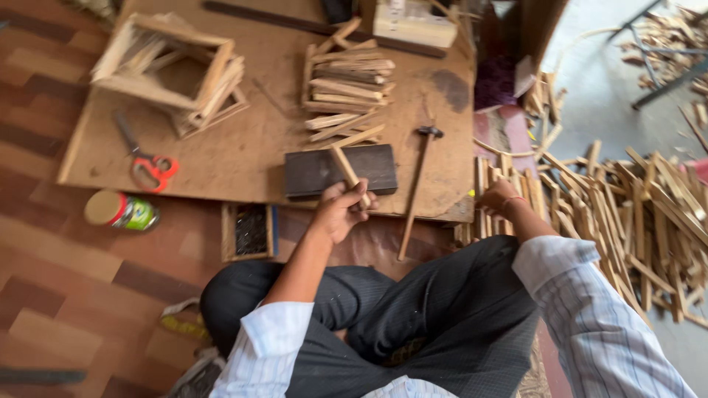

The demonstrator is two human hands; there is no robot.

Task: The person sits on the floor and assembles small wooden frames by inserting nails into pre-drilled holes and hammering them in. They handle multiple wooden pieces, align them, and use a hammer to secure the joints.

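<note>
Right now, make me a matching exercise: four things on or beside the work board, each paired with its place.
Things:
1. scissors
2. hammer
3. tin can
4. wooden stick

Places:
A. on the floor, left of the board
B. held in the left hand, over the dark block
C. on the board's left part, red handles nearest the person
D. head on the board, handle reaching past its near edge

Pairs: 1-C, 2-D, 3-A, 4-B
</note>
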